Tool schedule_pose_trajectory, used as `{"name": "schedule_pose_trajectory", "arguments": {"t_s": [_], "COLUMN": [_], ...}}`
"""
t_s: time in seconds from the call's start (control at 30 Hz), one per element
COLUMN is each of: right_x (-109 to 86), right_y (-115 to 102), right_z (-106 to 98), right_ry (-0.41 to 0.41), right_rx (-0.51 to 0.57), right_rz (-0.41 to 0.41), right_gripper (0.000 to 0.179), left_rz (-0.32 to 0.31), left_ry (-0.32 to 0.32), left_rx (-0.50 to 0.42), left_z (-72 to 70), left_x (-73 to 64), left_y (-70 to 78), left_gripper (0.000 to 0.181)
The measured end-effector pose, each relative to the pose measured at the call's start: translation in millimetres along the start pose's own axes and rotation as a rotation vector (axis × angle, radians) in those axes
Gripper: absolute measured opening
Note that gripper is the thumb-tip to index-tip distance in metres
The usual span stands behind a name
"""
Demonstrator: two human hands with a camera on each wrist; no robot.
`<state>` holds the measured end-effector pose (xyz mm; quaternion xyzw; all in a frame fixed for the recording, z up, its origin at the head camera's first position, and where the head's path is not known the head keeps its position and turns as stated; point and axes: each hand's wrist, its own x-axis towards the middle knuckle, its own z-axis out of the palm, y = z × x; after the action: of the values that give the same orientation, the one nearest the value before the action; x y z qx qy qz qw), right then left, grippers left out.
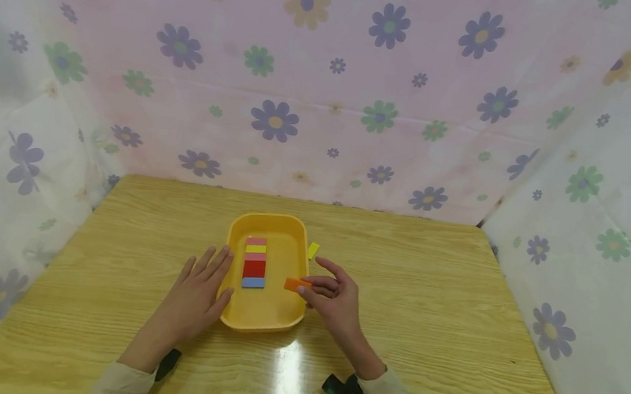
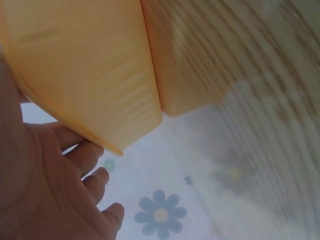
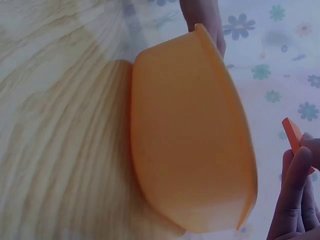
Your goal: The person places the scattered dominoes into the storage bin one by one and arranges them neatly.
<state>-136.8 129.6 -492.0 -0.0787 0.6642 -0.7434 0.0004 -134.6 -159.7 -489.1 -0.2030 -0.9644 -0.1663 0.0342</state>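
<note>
A yellow plastic tray sits on the table, with a column of flat coloured blocks along its left side. From far to near these are pink, yellow, pink, red and a blue block. My left hand rests along the tray's left rim, fingers extended; its fingertips touch the rim in the left wrist view. Over the tray's right side, my right hand pinches an orange block between thumb and fingers. The right wrist view shows this orange block held above rim height.
A loose yellow block lies on the wooden table just outside the tray's right rim. Flower-patterned cloth stands behind the table and along both sides. Dark wrist-camera mounts sit at the sleeves.
</note>
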Motion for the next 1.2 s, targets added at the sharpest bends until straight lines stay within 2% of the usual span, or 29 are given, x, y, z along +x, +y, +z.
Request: {"name": "schedule_pose_trajectory", "arguments": {"t_s": [0.2,0.43,0.57,1.0,1.2], "right_x": [10.0,23.1,27.3,45.6,49.5], "right_y": [-8,-8,-5,0,4], "right_z": [15,31,39,61,66], "right_ry": [0.004,0.101,0.118,0.078,0.042], "right_rx": [-0.011,-0.056,-0.050,-0.113,-0.244], "right_rz": [-0.003,0.018,0.033,0.024,0.074], "right_gripper": [0.053,0.044,0.044,0.037,0.037], "left_rz": [-0.005,-0.007,-0.010,0.004,0.030], "left_ry": [0.011,0.012,0.004,0.004,0.015], "left_rx": [0.020,0.036,0.039,0.051,0.033], "left_z": [2.1,3.4,3.3,2.7,5.6], "left_x": [2.3,6.7,9.1,15.8,19.5], "left_y": [2.9,5.4,7.3,9.3,8.6], "left_gripper": [0.065,0.064,0.063,0.062,0.061]}}
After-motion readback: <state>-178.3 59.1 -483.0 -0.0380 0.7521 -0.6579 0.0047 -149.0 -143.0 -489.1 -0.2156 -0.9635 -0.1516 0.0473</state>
